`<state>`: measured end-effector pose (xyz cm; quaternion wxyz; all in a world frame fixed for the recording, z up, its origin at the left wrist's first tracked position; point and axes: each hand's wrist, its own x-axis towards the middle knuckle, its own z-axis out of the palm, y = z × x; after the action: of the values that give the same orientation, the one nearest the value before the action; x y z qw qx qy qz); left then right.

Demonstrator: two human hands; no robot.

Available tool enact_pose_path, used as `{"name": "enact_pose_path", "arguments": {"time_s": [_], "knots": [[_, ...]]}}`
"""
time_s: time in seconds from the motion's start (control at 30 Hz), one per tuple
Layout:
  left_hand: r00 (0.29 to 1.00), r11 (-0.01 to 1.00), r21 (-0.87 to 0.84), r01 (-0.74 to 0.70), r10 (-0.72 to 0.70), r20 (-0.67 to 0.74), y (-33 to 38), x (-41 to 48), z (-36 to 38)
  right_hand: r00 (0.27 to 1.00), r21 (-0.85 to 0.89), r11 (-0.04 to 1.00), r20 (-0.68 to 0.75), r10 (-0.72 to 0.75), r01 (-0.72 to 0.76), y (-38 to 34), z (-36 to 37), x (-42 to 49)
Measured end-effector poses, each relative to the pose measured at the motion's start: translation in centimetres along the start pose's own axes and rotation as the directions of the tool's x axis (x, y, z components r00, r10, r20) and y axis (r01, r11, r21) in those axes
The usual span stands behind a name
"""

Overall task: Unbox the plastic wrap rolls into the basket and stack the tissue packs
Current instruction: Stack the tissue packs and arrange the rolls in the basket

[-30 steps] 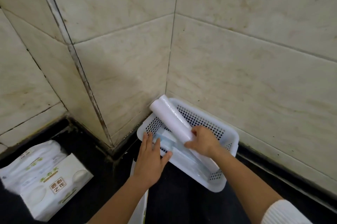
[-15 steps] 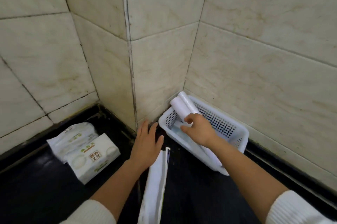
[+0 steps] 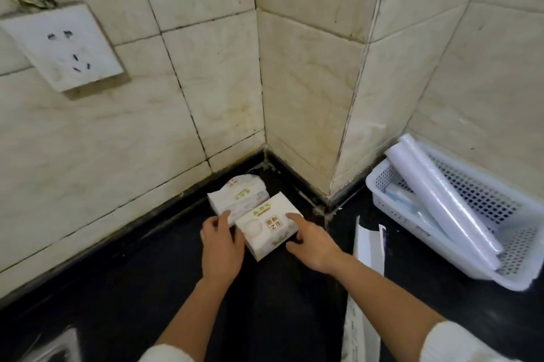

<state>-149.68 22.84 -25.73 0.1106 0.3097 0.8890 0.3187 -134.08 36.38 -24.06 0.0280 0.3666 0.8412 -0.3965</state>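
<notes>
Fingers (image 3: 290,216) flank (both sides) the boxy, glossy tissue pack (image 3: 266,224).

The near tissue pack (image 3: 266,226) bears a label reading "Z": the rest is illegible.

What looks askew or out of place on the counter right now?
The plastic wrap rolls lie slanted in the basket, with their upper ends poking over its rim. An emptied box lies on the counter. The two tissue packs lean crookedly, not squarely stacked.
</notes>
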Motion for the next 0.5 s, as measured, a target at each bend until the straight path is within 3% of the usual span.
{"name": "enact_pose_path", "arguments": {"time_s": [0.1,0.27,0.5], "knots": [[0.997,0.998,0.022,0.053,-0.055,0.059,-0.9,2.6,-0.9,1.0,-0.013,1.0,-0.006,-0.015,0.015,-0.2,1.0,0.5],[0.969,0.983,0.185,0.022,-0.067,0.24,-3.0,7.4,-0.3,0.997,0.049,0.999,-0.079,0.005,-0.001,1.0,3.4,1.1],[0.994,0.966,-0.234,-0.109,0.1,-0.05,-1.8,9.5,-0.2,0.968,-0.092,0.994,-0.237,-0.076,0.055,0.9,3.8,3.6]]}}
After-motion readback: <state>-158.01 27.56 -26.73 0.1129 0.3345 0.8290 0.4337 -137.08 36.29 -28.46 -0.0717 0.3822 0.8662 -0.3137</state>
